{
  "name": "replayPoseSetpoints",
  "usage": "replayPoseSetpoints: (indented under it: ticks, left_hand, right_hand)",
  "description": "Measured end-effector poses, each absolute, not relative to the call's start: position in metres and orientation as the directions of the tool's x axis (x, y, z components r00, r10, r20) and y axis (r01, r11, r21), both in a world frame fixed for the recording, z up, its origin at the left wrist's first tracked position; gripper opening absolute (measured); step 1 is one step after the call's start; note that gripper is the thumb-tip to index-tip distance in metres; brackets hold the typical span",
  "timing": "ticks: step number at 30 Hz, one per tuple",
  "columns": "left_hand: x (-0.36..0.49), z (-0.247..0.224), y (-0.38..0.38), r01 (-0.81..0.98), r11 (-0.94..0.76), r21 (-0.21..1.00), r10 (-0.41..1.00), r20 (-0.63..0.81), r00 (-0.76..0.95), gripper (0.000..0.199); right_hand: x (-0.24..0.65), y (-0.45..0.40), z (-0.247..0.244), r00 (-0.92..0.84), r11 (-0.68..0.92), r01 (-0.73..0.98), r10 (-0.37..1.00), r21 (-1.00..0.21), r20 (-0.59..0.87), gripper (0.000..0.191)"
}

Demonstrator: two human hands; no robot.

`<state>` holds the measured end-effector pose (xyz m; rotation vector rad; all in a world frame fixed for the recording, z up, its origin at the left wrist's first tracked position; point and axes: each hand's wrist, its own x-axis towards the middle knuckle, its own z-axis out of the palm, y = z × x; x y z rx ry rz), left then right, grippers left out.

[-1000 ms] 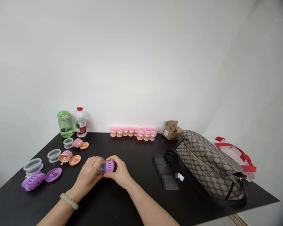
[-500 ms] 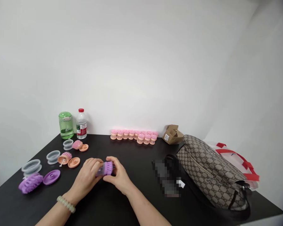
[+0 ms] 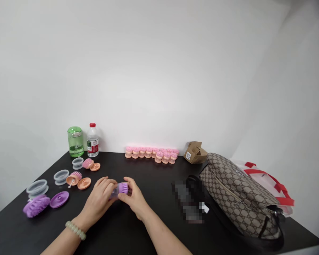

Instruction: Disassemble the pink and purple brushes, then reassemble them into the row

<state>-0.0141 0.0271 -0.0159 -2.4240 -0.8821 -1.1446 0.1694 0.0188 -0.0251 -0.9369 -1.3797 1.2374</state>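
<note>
Okay, status: both your hands are on 1 purple-bristled brush (image 3: 123, 188), which sits at the middle of your grip, above the black tabletop (image 3: 154, 177). Can't tell if it touches the surface. Its clear plastic barrel (image 3: 113, 193) points to 9 o'clock, toward your left hand (image 3: 99, 202). Those left fingers (image 3: 106, 184) are together, clamped around the barrel end. Your right hand (image 3: 136, 200) comes in from 3 o'clock, its fingers (image 3: 129, 185) together and clamped on the purple end. A pale bead bracelet (image 3: 75, 230) sits on your left wrist.

At 9 o'clock from your hands: 1 purple brush head (image 3: 36, 207), 1 purple disc (image 3: 59, 199), 3 grey rings (image 3: 61, 177), 1 peach brush base with pink bristles (image 3: 73, 179) and 2 peach discs (image 3: 84, 183). A separate pink brush head (image 3: 87, 163) is at 10 o'clock.

At 12 o'clock, against the wall: a row of pink-and-peach brushes (image 3: 151, 155). At 11 o'clock: a green bottle (image 3: 75, 141) and a water bottle (image 3: 92, 140). At 2 to 3 o'clock: a cardboard box (image 3: 195, 152), a pixelated black item (image 3: 188, 198), a patterned handbag (image 3: 239, 194) and a red-trimmed white bag (image 3: 268, 180).
</note>
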Motion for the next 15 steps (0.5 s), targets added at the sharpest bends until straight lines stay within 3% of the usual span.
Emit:
replayPoseSetpoints:
  ticks: [3,7,8,12,15]
  left_hand:
    - [-0.0148,-0.0175,0.028,0.645,-0.764,-0.023,0.407,0.759,0.508,0.013]
    - [-0.0149,-0.0169,0.0276,0.648,-0.762,-0.016,0.415,0.756,0.506,0.016]
    - [-0.0149,-0.0163,0.0272,0.648,-0.761,-0.011,0.418,0.756,0.504,0.016]
    - [-0.0144,-0.0138,0.0255,0.648,-0.762,0.002,0.431,0.748,0.505,0.014]
    - [-0.0142,-0.0132,0.0244,0.648,-0.762,0.005,0.438,0.74,0.51,0.017]
  right_hand:
    - [0.169,0.0196,-0.0259,-0.201,0.181,-0.061,0.961,-0.982,0.19,0.038]
    - [0.1698,0.0194,-0.0268,-0.201,0.199,-0.068,0.957,-0.978,0.209,0.072]
    - [0.1702,0.0193,-0.027,-0.198,0.194,-0.059,0.959,-0.979,0.202,0.072]
    - [0.1717,0.0197,-0.0272,-0.208,0.193,-0.022,0.959,-0.981,0.193,0.042]
    - [0.1727,0.0198,-0.0265,-0.211,0.203,-0.04,0.955,-0.978,0.207,0.063]
